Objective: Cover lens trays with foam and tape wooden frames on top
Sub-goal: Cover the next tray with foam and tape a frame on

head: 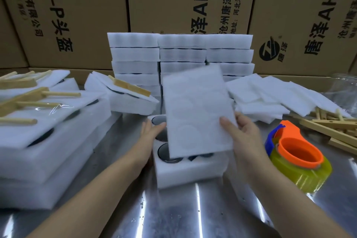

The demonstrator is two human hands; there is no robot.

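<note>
step: foam cover going on | foam sheet [195,110] tilted over lens tray [185,172] on bench [173,214] | right hand [241,131] pinches sheet edge | left hand [152,129] straight-fingered at tray's left side | next: likely lay sheet square

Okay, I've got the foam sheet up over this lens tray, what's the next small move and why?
Probably lower the foam sheet flat onto the lens tray and square its edges. The right hand holds the sheet tilted above the tray, lenses show uncovered at its near end, and the left hand rests at its left side.
</note>
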